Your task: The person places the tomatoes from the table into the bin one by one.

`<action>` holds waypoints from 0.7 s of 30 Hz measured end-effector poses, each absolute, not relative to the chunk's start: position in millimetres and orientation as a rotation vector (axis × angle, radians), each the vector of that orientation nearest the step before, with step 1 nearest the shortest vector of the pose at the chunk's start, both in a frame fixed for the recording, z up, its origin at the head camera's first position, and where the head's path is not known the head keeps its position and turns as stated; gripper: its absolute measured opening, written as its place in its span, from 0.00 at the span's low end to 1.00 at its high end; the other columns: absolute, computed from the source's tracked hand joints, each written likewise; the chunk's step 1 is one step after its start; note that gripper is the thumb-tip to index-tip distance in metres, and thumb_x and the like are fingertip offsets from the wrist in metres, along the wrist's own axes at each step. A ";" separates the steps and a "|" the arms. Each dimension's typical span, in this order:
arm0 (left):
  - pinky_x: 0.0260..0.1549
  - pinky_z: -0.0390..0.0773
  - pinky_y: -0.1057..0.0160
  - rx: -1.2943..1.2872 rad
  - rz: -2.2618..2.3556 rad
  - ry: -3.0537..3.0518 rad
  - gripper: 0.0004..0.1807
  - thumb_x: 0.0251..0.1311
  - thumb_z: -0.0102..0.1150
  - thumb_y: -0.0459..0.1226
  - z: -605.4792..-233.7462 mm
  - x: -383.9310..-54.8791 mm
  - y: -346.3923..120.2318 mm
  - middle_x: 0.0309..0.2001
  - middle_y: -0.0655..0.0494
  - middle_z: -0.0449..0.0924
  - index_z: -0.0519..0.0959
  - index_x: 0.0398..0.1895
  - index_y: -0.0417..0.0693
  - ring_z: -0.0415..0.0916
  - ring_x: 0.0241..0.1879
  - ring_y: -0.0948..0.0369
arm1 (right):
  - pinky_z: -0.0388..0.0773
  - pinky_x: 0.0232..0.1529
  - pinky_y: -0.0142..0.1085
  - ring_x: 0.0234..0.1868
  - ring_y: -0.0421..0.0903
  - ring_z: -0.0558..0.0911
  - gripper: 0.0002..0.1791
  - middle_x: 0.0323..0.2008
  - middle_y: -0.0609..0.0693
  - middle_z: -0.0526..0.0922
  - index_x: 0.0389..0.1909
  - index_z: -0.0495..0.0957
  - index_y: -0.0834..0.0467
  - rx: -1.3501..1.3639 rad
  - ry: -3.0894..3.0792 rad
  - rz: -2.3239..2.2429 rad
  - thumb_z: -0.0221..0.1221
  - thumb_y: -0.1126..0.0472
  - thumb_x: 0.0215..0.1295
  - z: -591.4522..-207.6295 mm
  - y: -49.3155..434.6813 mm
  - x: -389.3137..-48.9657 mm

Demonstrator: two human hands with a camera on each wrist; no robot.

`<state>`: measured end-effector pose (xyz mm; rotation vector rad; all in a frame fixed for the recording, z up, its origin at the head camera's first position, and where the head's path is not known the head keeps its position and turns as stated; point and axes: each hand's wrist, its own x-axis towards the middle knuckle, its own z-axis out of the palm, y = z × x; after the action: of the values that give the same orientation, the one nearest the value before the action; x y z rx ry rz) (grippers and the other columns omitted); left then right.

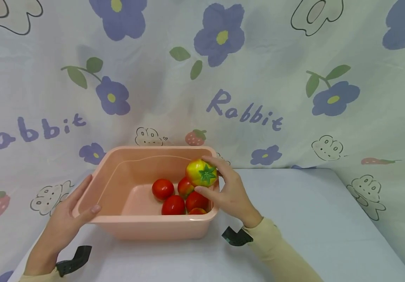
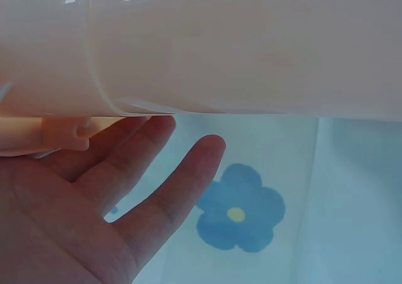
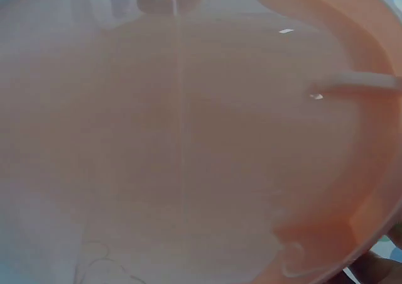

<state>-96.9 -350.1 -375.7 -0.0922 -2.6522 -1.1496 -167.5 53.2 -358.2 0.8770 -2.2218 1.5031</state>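
A pink plastic basin stands on the table. My left hand holds its left rim, thumb over the edge and fingers along the outer side. In the left wrist view, fingers reach beneath the basin's rim. Over the basin's right end, my right hand grips a yellow-red tomato between thumb and fingers, its green star-shaped top facing the camera. Below it, several red tomatoes lie in the right half of the basin. The right wrist view mostly shows the basin's outer wall, with dark fingertips at the corner.
A white-covered table extends to the right of the basin. Behind it hangs a pale curtain printed with purple flowers, rabbits and lettering. Both wrists wear black straps.
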 end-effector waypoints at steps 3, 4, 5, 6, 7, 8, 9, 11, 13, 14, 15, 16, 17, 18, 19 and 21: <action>0.43 0.64 0.84 -0.106 -1.162 -2.637 0.44 0.66 0.61 0.39 -376.4 -96.3 -350.5 0.75 0.62 0.58 0.50 0.81 0.66 0.62 0.53 0.83 | 0.77 0.58 0.43 0.62 0.47 0.74 0.39 0.63 0.47 0.76 0.69 0.70 0.53 0.889 -2.226 1.508 0.74 0.62 0.56 -358.8 49.1 -167.9; 0.43 0.64 0.84 -0.111 -1.167 -2.632 0.44 0.66 0.61 0.38 -376.6 -96.1 -350.6 0.74 0.66 0.58 0.50 0.81 0.66 0.62 0.53 0.82 | 0.77 0.58 0.43 0.62 0.46 0.74 0.39 0.63 0.47 0.76 0.68 0.70 0.53 0.894 -2.226 1.515 0.74 0.63 0.55 -358.8 48.1 -167.9; 0.43 0.64 0.84 -0.114 -1.171 -2.629 0.44 0.66 0.61 0.38 -376.7 -96.0 -350.7 0.73 0.69 0.58 0.51 0.81 0.66 0.62 0.54 0.82 | 0.76 0.59 0.42 0.62 0.46 0.74 0.39 0.62 0.47 0.76 0.68 0.70 0.53 0.898 -2.226 1.522 0.74 0.63 0.55 -358.8 47.2 -168.0; 0.43 0.64 0.84 -0.116 -1.174 -2.627 0.44 0.66 0.61 0.38 -376.7 -95.9 -350.8 0.73 0.70 0.58 0.51 0.81 0.66 0.62 0.54 0.82 | 0.76 0.59 0.42 0.62 0.46 0.74 0.38 0.62 0.47 0.75 0.68 0.70 0.52 0.900 -2.227 1.526 0.74 0.63 0.55 -358.8 46.4 -168.2; 0.43 0.64 0.84 -0.117 -1.176 -2.626 0.44 0.66 0.61 0.38 -376.7 -96.0 -350.7 0.73 0.70 0.58 0.51 0.81 0.66 0.62 0.54 0.82 | 0.76 0.59 0.41 0.62 0.45 0.74 0.38 0.62 0.46 0.75 0.68 0.70 0.52 0.902 -2.231 1.530 0.74 0.63 0.56 -358.6 45.9 -168.1; 0.43 0.64 0.84 -0.116 -1.176 -2.627 0.44 0.66 0.61 0.38 -376.6 -95.9 -350.6 0.73 0.69 0.58 0.50 0.81 0.66 0.62 0.54 0.82 | 0.76 0.59 0.41 0.62 0.45 0.74 0.39 0.62 0.46 0.75 0.68 0.70 0.52 0.906 -2.231 1.536 0.74 0.63 0.56 -358.6 45.6 -168.1; 0.43 0.65 0.84 -0.112 -1.177 -2.629 0.44 0.66 0.61 0.38 -376.4 -96.1 -350.4 0.74 0.67 0.58 0.50 0.81 0.66 0.62 0.53 0.82 | 0.76 0.58 0.41 0.62 0.45 0.74 0.38 0.62 0.46 0.75 0.68 0.70 0.52 0.909 -2.233 1.546 0.74 0.63 0.56 -358.6 45.3 -168.2; 0.43 0.65 0.84 -0.102 -1.175 -2.637 0.44 0.66 0.61 0.38 -376.1 -96.2 -350.0 0.75 0.62 0.57 0.50 0.81 0.67 0.61 0.54 0.83 | 0.76 0.58 0.39 0.62 0.44 0.75 0.38 0.62 0.46 0.75 0.68 0.70 0.53 0.911 -2.247 1.556 0.74 0.64 0.56 -358.2 45.4 -168.3; 0.43 0.65 0.83 -0.094 -1.172 -2.643 0.44 0.66 0.61 0.39 -375.9 -96.1 -349.5 0.76 0.60 0.57 0.49 0.81 0.67 0.61 0.54 0.83 | 0.76 0.58 0.39 0.62 0.44 0.75 0.39 0.63 0.48 0.75 0.68 0.70 0.54 0.924 -2.257 1.558 0.74 0.65 0.56 -358.2 45.9 -168.7; 0.42 0.65 0.83 -0.091 -1.169 -2.645 0.45 0.66 0.61 0.39 -375.8 -96.1 -349.3 0.76 0.58 0.56 0.49 0.81 0.68 0.61 0.53 0.83 | 0.75 0.59 0.40 0.62 0.45 0.75 0.39 0.63 0.48 0.75 0.68 0.70 0.55 0.929 -2.264 1.549 0.74 0.65 0.56 -358.1 46.1 -168.9; 0.42 0.65 0.83 -0.088 -1.168 -2.646 0.45 0.66 0.61 0.39 -375.6 -96.1 -349.1 0.77 0.57 0.56 0.49 0.81 0.68 0.61 0.53 0.84 | 0.75 0.60 0.42 0.63 0.45 0.74 0.39 0.63 0.49 0.75 0.68 0.70 0.55 0.933 -2.270 1.536 0.74 0.66 0.55 -357.7 46.4 -169.1; 0.42 0.65 0.83 -0.086 -1.164 -2.647 0.45 0.66 0.61 0.39 -375.5 -96.1 -348.8 0.77 0.55 0.56 0.49 0.81 0.68 0.61 0.53 0.84 | 0.74 0.61 0.44 0.64 0.46 0.74 0.39 0.64 0.50 0.75 0.68 0.70 0.55 0.933 -2.278 1.517 0.74 0.66 0.55 -357.3 46.9 -169.0; 0.42 0.65 0.83 -0.085 -1.159 -2.648 0.45 0.66 0.61 0.39 -375.3 -96.1 -348.5 0.77 0.53 0.56 0.49 0.81 0.67 0.61 0.53 0.84 | 0.74 0.61 0.47 0.65 0.47 0.73 0.39 0.64 0.50 0.75 0.68 0.71 0.55 0.933 -2.283 1.501 0.74 0.66 0.55 -356.8 47.4 -168.7; 0.42 0.65 0.83 -0.086 -1.159 -2.647 0.45 0.66 0.61 0.39 -375.1 -96.1 -348.4 0.77 0.51 0.57 0.49 0.81 0.67 0.61 0.53 0.84 | 0.74 0.61 0.49 0.66 0.48 0.73 0.39 0.65 0.51 0.75 0.68 0.71 0.56 0.930 -2.291 1.485 0.74 0.66 0.54 -356.3 47.9 -168.5; 0.42 0.65 0.83 -0.083 -1.157 -2.649 0.45 0.66 0.61 0.39 -374.8 -96.3 -348.1 0.77 0.48 0.56 0.49 0.81 0.67 0.61 0.52 0.84 | 0.73 0.61 0.52 0.67 0.49 0.72 0.39 0.65 0.51 0.75 0.68 0.71 0.56 0.924 -2.300 1.465 0.74 0.66 0.54 -355.3 48.3 -167.8; 0.41 0.66 0.83 -0.077 -1.153 -2.653 0.45 0.66 0.61 0.39 -374.2 -96.3 -347.8 0.76 0.42 0.56 0.48 0.81 0.66 0.60 0.52 0.84 | 0.72 0.61 0.54 0.68 0.50 0.71 0.38 0.66 0.50 0.74 0.68 0.72 0.57 0.911 -2.315 1.438 0.74 0.66 0.54 -353.7 49.6 -166.8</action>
<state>-96.3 -347.8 -374.2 -0.0774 -2.6527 -1.1528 -166.8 49.6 -353.7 0.9107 -2.3147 1.4378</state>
